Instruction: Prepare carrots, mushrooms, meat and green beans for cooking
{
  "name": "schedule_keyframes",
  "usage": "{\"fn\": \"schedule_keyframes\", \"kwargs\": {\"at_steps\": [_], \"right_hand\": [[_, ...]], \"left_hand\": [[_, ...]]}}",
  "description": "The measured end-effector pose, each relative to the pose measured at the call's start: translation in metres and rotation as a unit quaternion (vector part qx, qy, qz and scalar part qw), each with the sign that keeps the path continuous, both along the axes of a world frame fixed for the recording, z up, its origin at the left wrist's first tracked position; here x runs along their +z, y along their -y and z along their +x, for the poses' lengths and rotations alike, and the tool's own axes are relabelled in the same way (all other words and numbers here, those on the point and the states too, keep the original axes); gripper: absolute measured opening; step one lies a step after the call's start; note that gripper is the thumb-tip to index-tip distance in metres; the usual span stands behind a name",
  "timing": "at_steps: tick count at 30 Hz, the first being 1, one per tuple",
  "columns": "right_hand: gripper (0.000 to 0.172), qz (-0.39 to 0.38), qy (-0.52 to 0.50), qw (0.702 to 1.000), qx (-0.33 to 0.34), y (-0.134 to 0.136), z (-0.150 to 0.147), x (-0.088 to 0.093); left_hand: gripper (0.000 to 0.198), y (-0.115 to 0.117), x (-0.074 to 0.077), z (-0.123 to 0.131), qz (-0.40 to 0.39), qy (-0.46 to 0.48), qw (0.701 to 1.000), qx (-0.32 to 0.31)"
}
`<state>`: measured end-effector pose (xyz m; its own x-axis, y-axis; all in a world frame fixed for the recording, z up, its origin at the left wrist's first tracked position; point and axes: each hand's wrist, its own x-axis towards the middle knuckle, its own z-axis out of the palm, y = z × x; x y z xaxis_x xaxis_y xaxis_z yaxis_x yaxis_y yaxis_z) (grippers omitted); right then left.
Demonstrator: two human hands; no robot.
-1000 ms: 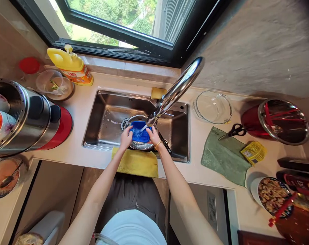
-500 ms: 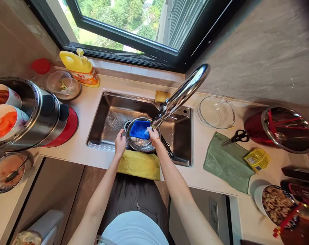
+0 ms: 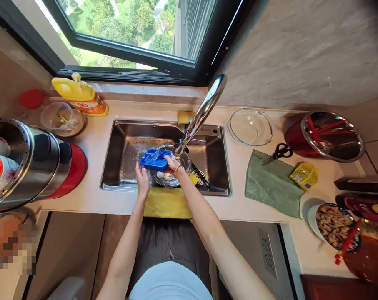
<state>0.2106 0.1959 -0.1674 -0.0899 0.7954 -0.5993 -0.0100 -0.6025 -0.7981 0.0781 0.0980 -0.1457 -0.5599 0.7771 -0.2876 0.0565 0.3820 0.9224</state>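
Observation:
A blue plastic tray (image 3: 156, 160), wet inside, is tilted above a round bowl (image 3: 167, 180) in the metal sink (image 3: 116, 158). My right hand (image 3: 173, 164) grips its right end just below the faucet spout. At the opposite end, my left hand (image 3: 142, 179) has its fingers and thumb at the lower left corner, seemingly closed on it. A small whitish round thing (image 3: 160, 175) shows in the bowl under the tray. The chrome faucet (image 3: 204, 108) arches over the sink. Beside the bowl lie black-handled utensils (image 3: 200, 175), partly hidden.
A yellow cloth (image 3: 166, 203) hangs over the sink's front edge. Right of the sink are a glass bowl (image 3: 250, 127), scissors (image 3: 281, 151) on a green cloth (image 3: 266, 183), and a red pot (image 3: 296, 135). To the left stand a yellow bottle (image 3: 82, 98) and a stacked steamer (image 3: 46, 166).
The tray has moved left and tipped, partly uncovering the bowl. My left hand has come from beside the bowl to the tray's left end. The camera view has shifted right.

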Motion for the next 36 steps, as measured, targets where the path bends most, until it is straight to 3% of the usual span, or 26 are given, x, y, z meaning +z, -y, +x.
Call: {"fn": "schedule_keyframes", "kwargs": {"at_steps": [3, 5, 6, 8, 10, 12, 14, 16, 18, 20, 24, 29, 33, 36], "right_hand": [[0.042, 0.005, 0.055, 0.998, -0.010, 0.003, 0.009, 0.007], [0.060, 0.055, 0.157, 0.986, -0.013, 0.014, 0.033, 0.013], [0.066, 0.111, 0.241, 0.964, 0.005, 0.021, 0.049, 0.015], [0.067, 0.239, 0.383, 0.888, 0.084, 0.038, 0.086, 0.021], [0.061, 0.325, 0.453, 0.816, 0.152, 0.054, 0.125, 0.026], [0.054, 0.353, 0.479, 0.788, 0.161, 0.067, 0.162, 0.030], [0.054, 0.343, 0.489, 0.798, 0.077, 0.073, 0.193, 0.034], [0.065, 0.317, 0.457, 0.827, -0.082, 0.076, 0.218, 0.039], [0.068, 0.280, 0.359, 0.860, -0.231, 0.079, 0.234, 0.046], [0.062, 0.235, 0.221, 0.896, -0.305, 0.084, 0.244, 0.053], [0.060, 0.161, 0.054, 0.933, -0.318, 0.100, 0.250, 0.066], [0.064, 0.137, 0.030, 0.944, -0.298, 0.111, 0.250, 0.072], [0.064, 0.122, -0.005, 0.950, -0.287, 0.100, 0.235, 0.069], [0.058, 0.075, -0.045, 0.965, -0.246, 0.083, 0.206, 0.060]], "left_hand": [[0.049, 0.003, -0.003, -0.008, -0.019, 0.006, 1.000, -0.001], [0.050, 0.005, -0.009, -0.008, -0.047, 0.030, 0.998, -0.003], [0.051, 0.005, -0.012, -0.006, -0.058, 0.042, 0.997, -0.006], [0.048, 0.003, -0.018, 0.003, -0.071, 0.057, 0.995, -0.026], [0.043, -0.004, -0.021, 0.017, -0.075, 0.064, 0.994, -0.055], [0.039, -0.017, -0.020, 0.033, -0.068, 0.073, 0.992, -0.078], [0.034, -0.035, -0.016, 0.049, -0.063, 0.096, 0.989, -0.093], [0.027, -0.053, -0.008, 0.062, -0.067, 0.155, 0.979, -0.111], [0.021, -0.070, -0.002, 0.072, -0.080, 0.236, 0.960, -0.128], [0.017, -0.083, 0.001, 0.080, -0.092, 0.304, 0.940, -0.123], [0.008, -0.101, -0.004, 0.094, -0.104, 0.363, 0.920, -0.101], [0.024, -0.109, -0.015, 0.108, -0.107, 0.391, 0.905, -0.130], [0.030, -0.104, -0.012, 0.114, -0.129, 0.408, 0.896, -0.121], [0.029, -0.095, -0.003, 0.108, -0.106, 0.409, 0.897, -0.127]]}}
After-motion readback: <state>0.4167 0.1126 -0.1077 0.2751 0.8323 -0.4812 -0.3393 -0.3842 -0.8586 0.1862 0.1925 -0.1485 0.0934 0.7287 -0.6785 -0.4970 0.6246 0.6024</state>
